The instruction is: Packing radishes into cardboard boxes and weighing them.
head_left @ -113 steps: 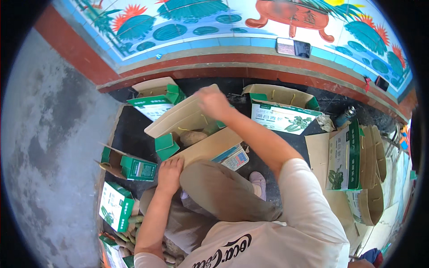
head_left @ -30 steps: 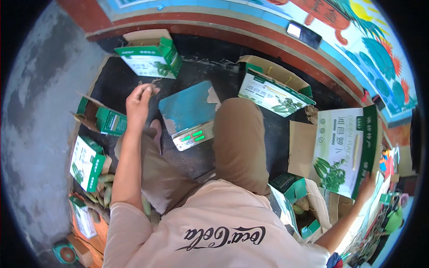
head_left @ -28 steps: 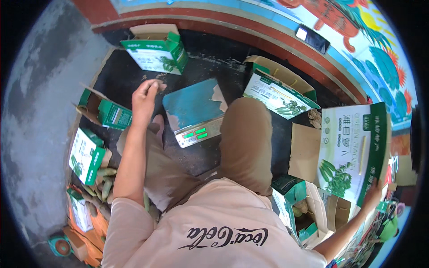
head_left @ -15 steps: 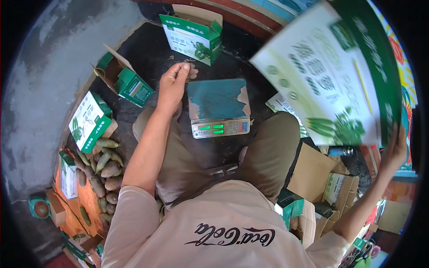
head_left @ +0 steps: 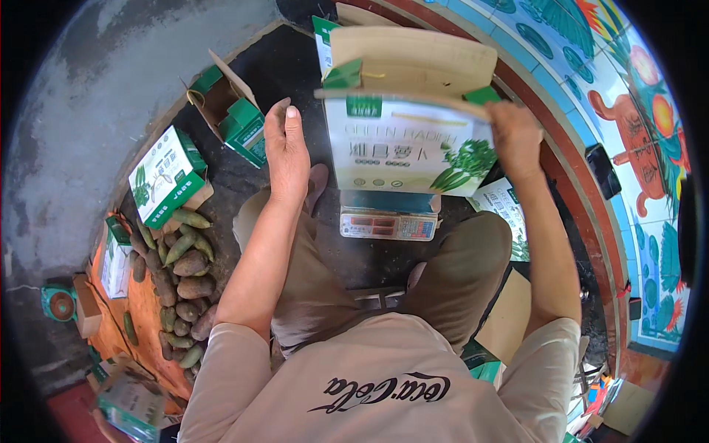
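Note:
My right hand (head_left: 515, 136) grips the right side of a green and white cardboard box (head_left: 402, 129) with its brown flaps open, held above a teal electronic scale (head_left: 388, 218) on the floor between my knees. My left hand (head_left: 286, 151) hovers flat, fingers together, just left of the box and holds nothing; whether it touches the box I cannot tell. The box hides most of the scale's platform.
Several more green and white boxes lie around: an open one (head_left: 235, 118) and a closed one (head_left: 167, 176) at left, another (head_left: 506, 207) at right. A pile of green and brown root vegetables (head_left: 176, 273) lies at left. A painted tiled wall (head_left: 635, 133) runs along the right.
My right hand swung the box from my right side over to the front, above the scale. My left hand stays raised near the scale's left side.

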{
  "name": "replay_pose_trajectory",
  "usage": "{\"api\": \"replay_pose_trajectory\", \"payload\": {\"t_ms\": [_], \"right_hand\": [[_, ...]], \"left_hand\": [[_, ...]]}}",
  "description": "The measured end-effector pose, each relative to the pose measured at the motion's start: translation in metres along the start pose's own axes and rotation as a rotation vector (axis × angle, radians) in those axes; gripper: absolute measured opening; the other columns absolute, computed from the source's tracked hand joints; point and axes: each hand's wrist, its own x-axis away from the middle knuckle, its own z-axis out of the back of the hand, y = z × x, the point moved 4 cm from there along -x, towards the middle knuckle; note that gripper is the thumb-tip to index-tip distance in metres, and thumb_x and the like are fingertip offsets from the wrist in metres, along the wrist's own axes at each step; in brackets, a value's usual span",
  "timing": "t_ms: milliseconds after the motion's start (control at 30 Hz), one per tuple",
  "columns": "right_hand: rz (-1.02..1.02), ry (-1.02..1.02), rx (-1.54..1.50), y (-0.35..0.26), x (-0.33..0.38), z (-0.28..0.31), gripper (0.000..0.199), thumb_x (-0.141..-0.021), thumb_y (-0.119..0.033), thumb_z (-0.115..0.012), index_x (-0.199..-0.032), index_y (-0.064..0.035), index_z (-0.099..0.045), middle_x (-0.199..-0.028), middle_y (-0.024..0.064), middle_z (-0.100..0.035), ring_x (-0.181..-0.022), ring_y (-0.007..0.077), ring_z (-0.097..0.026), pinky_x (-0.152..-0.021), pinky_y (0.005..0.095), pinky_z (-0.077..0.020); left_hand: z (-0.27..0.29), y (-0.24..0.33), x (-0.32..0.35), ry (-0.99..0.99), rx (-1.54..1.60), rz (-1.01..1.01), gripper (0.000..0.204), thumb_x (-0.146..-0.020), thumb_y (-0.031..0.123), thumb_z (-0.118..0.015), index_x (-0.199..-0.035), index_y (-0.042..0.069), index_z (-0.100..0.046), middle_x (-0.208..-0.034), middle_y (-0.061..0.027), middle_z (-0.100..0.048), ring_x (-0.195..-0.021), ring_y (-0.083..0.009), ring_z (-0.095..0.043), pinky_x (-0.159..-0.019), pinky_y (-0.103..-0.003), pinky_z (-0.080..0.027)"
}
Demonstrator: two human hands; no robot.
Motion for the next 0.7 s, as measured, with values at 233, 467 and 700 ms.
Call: {"api": "replay_pose_trajectory", "payload": {"t_ms": [233,467,700], "right_hand": [[-0.017,-0.210,-0.186,-0.047,0.083,-0.028,0.015,-0.071,-0.007,-0.059,-0.086,-0.0071,-0.058,-0.078,0.0105,-0.058,-0.076,0.0287,-0.057,-0.069,0.0390,-0.0457],[-0.092,-0.479,-0.195,-0.051,0.094,-0.021,0.013,-0.073,-0.008,-0.063,-0.085,-0.0069,-0.060,-0.078,0.0107,-0.060,-0.079,0.0295,-0.059,-0.071,0.0382,-0.0460],[-0.149,-0.578,-0.170,-0.050,0.068,-0.011,0.025,-0.069,-0.012,-0.069,-0.093,-0.0082,-0.063,-0.087,0.0108,-0.062,-0.088,0.0287,-0.059,-0.078,0.0388,-0.0454]], "left_hand": [[0.001,-0.006,-0.002,-0.065,0.043,0.047,0.046,-0.095,0.042,-0.043,-0.124,0.006,-0.048,-0.123,-0.0100,-0.049,-0.116,-0.0198,-0.043,-0.102,-0.032,-0.029],[-0.006,0.002,0.003,-0.094,0.031,0.078,0.039,-0.095,0.031,-0.047,-0.117,-0.001,-0.051,-0.115,-0.0174,-0.054,-0.108,-0.0253,-0.052,-0.094,-0.035,-0.039],[-0.020,-0.016,0.003,-0.090,-0.047,0.030,0.040,-0.093,0.033,-0.049,-0.112,-0.002,-0.053,-0.111,-0.0200,-0.056,-0.104,-0.0291,-0.054,-0.091,-0.037,-0.041]]}}
